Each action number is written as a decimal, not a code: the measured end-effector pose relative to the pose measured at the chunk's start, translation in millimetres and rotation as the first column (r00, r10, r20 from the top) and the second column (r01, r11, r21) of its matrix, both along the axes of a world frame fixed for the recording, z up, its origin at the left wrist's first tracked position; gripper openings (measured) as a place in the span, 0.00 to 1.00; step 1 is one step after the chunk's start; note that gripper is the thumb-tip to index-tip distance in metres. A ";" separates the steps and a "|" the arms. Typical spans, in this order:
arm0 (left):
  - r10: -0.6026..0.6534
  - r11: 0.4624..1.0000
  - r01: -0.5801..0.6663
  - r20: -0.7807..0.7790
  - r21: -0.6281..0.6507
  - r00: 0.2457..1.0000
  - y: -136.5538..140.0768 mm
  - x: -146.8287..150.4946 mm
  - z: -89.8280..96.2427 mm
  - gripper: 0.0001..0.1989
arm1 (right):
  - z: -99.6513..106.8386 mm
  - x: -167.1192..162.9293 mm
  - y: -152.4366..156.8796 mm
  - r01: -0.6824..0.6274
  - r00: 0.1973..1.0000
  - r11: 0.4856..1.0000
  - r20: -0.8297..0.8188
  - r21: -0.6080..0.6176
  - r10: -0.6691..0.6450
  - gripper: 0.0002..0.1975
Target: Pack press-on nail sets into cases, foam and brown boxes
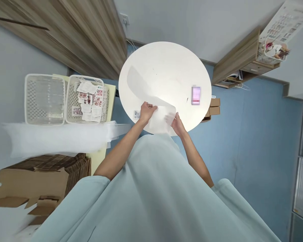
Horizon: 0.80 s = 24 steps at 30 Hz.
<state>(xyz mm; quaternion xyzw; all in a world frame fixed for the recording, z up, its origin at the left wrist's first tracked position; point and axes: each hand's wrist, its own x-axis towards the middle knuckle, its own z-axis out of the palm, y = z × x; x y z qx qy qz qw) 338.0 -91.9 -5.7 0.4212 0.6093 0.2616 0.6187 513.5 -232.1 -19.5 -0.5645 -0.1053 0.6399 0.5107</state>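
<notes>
My left hand pinches the upper left edge of a thin, translucent white sheet or pouch at the near side of the round white table. At its right edge is my right hand, its fingers showing faintly through the material and its thumb along the edge. Whether those fingers are inside or behind it, I cannot tell. Beside my left hand lies a small silvery blister pack, partly covered by the hand. A blurred pink and purple rectangular item lies on the table's right.
Left, a yellowish table bears a white basket of blister packs, a second white basket and a white sheet stack. Flattened cardboard boxes are lower left, brown cartons right, a wooden cabinet upper right.
</notes>
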 end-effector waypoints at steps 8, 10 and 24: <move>0.032 0.962 0.000 0.116 -0.272 0.993 1.5 21.6 -27.4 0.16 | -43.4 -6.4 12.5 0.127 0.962 0.976 0.262 -0.175 -0.078 0.13; 0.051 0.955 -0.010 0.131 -0.297 0.990 3.5 18.9 -33.0 0.16 | -54.3 -7.3 18.7 0.125 0.968 0.974 0.238 -0.191 -0.077 0.11; 0.073 0.925 -0.069 -0.003 -0.373 0.997 25.1 -28.8 -58.5 0.26 | -88.1 0.0 36.6 0.142 0.957 0.953 0.284 -0.266 -0.064 0.09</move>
